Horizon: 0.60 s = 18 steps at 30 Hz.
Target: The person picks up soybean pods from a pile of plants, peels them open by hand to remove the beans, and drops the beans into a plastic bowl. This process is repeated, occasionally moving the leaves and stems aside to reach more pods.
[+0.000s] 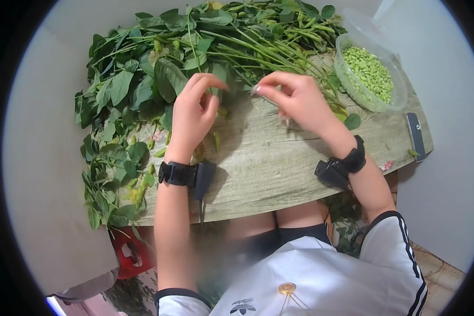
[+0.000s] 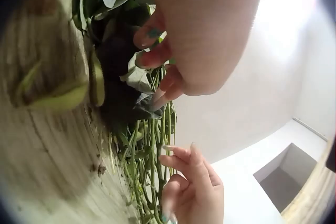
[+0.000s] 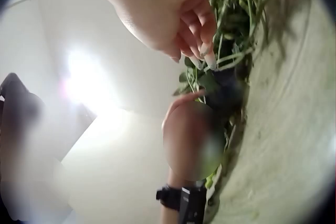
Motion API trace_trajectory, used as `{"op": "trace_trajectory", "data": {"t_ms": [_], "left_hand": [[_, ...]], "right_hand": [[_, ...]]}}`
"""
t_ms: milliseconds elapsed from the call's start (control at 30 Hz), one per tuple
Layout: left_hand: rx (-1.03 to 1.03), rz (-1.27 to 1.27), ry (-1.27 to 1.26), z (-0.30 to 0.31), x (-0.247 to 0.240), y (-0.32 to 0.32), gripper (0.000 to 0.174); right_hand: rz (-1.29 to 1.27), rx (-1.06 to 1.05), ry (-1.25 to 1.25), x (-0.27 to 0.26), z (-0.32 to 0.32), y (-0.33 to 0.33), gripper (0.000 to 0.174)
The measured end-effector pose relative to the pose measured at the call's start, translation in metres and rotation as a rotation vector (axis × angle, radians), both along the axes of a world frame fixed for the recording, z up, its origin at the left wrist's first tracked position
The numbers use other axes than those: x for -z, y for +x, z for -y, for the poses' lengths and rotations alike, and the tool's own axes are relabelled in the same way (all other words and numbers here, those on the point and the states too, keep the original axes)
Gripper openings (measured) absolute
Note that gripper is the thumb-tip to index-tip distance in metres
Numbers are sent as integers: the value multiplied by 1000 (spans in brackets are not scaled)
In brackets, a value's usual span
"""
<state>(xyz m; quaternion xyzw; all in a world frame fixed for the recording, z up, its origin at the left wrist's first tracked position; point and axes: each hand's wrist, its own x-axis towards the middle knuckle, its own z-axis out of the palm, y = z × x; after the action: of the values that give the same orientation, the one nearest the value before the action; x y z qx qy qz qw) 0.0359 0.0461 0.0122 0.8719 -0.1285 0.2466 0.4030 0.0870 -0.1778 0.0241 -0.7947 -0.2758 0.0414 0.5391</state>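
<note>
In the head view my left hand (image 1: pixel 195 108) hovers at the near edge of a heap of leafy bean plants (image 1: pixel 137 58), fingers loosely bent, thumb apart from the forefinger. From the left wrist, its fingertips overlap a pale leaf (image 2: pixel 137 74), and nothing shows clearly gripped. My right hand (image 1: pixel 297 100) faces it across a small gap, thumb and forefinger bent toward each other near the stems (image 1: pixel 268 52). From the left wrist, the right hand's fingertips appear apart, holding nothing visible. Long nails show on the right fingers (image 3: pixel 207 35). Loose green pods (image 1: pixel 160 151) lie left of the left wrist.
A clear plastic tub (image 1: pixel 400 102) of shelled green beans (image 1: pixel 371 73) stands at the back right. Near the right corner of the wood-patterned table (image 1: pixel 268 163) lies a dark phone-like object (image 1: pixel 415 137). More leaves (image 1: pixel 110 205) hang over the left edge. A red object (image 1: pixel 131 258) is below.
</note>
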Motion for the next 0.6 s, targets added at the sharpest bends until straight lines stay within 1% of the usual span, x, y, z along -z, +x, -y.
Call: {"op": "trace_trajectory", "data": {"t_ms": [33,67,100,167,200,233,300,333,400,433,500,533,600], "left_hand": [[-6,-6,-5,-1,0,0,23],[-16,-29,14,-3,0,0,24],[-25,-52,34,-5,1,0,25],[-32,-32,40,-8,4,1,24],[-33,-7,48,-9,4,2,23],[-35,-9,47,-9,5,2,23],[-45,-1,14,-9,5,2,22],[-49,-3,16,-9,6,2,22],[-52,32,6,-9,7,2,21],[-56,30,4,-9,7,3,21],[-38,56,15,-8,8,3,20],[-41,56,12,-8,8,3,20],[-42,60,27,-8,9,4,20]], "right_hand": [[102,-103,-109,1,-6,-6,25],[123,-169,-168,1,-14,-12,20],[119,-175,-171,10,-22,-13,20],[454,-414,-80,33,-35,-15,19],[463,-477,-137,34,-39,-20,27],[462,-480,-137,34,-44,-23,27],[486,-557,-317,34,-51,-27,28],[485,-561,-314,33,-53,-28,28],[571,-507,-391,32,-54,-26,27],[570,-511,-391,34,-53,-25,27],[568,-447,-322,37,-47,-21,26],[567,-451,-324,37,-45,-19,26],[523,-484,-215,34,-39,-17,29]]}}
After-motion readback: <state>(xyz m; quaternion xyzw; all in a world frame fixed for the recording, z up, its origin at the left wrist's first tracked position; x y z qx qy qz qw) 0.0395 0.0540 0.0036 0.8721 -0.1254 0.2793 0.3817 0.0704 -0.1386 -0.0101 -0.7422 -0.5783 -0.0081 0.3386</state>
